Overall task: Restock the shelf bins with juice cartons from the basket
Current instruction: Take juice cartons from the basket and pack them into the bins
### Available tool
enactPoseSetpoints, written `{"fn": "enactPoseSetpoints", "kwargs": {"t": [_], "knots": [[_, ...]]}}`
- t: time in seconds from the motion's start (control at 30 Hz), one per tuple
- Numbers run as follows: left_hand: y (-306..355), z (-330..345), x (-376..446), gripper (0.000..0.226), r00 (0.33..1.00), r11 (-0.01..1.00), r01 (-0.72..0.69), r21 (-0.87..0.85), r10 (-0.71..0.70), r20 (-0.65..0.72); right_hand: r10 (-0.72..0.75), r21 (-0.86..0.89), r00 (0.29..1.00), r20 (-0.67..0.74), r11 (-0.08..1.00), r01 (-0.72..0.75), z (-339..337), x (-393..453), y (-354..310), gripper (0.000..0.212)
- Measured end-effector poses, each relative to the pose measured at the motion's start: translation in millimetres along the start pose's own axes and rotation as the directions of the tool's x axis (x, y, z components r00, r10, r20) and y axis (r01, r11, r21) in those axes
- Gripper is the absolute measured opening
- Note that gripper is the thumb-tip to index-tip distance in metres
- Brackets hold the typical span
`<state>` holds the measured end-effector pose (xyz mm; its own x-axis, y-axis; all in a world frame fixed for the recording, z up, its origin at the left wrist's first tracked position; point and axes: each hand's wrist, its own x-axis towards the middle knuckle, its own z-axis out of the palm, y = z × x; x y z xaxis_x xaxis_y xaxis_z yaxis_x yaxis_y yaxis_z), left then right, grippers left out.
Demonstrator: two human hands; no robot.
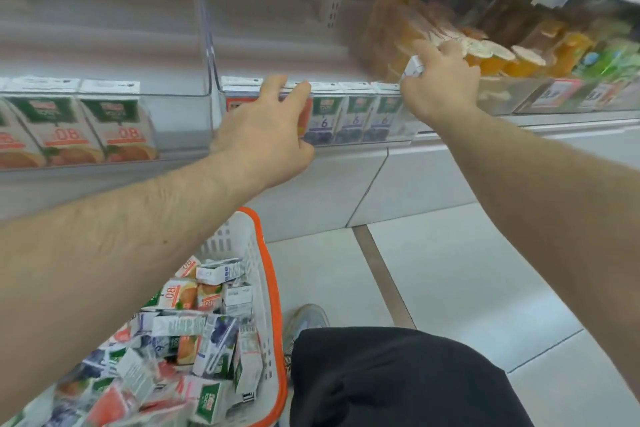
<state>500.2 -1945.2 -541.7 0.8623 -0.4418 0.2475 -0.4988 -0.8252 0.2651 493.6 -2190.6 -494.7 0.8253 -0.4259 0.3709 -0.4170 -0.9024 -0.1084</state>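
**shelfguy:** ok, far left there's a clear bin [104,94] with orange cartons [117,125] standing upright in it. Next bin over, the left hand [266,128] is curled round the front of an orange-red carton [242,102], fingers over its top edge.

**binwatcher:** and the blueberry cartons [356,118]?

**shelfguy:** just right of that hand, upright in a row. The right hand [443,83] pinches a carton [414,68] at the row's right end, tilted, poking up above the others. I'd guess it drops into the gap straight below, long axis vertical.

**binwatcher:** refills?

**shelfguy:** basket [270,288] is low, under the left arm, so that hand's nearer.
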Motion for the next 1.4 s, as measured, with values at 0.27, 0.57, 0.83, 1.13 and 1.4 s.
{"fn": "enactPoseSetpoints", "kwargs": {"t": [0.27, 0.57, 0.83, 1.13, 1.4], "knots": [[0, 1, 0, 0.07, 1.0, 0.998, -0.016, 0.054, 0.016, -0.006, -0.072, -0.294, 0.992, 0.105, 0.951, 0.1, 12, 6, 9, 0.057], [1, 2, 0, 0.071, 1.0, 0.998, -0.025, 0.06, 0.026, -0.007, -0.11, -0.264, 0.975, 0.193, 0.951, 0.159, 16, 7, 13, 0.081], [2, -1, -8, 0.083, 1.0, 0.999, -0.019, -0.041, 0.019, -0.019, -0.081, -0.237, 0.989, 0.124, 0.965, 0.109, 23, 2, 9, 0.064], [-14, -30, -53, 0.023, 0.887, 0.222, 0.409, -0.885, -0.326, 0.328, -0.353, -0.004, 0.88, -0.318, 0.929, 0.371, 4, -57, -38, 0.041], [-48, -66, -98, 0.048, 0.79, -0.159, 0.48, -0.863, -0.348, 0.504, -0.437, 0.803, 0.78, 0.447, 0.58, -0.135, -35, -161, -158, 0.03]]}}
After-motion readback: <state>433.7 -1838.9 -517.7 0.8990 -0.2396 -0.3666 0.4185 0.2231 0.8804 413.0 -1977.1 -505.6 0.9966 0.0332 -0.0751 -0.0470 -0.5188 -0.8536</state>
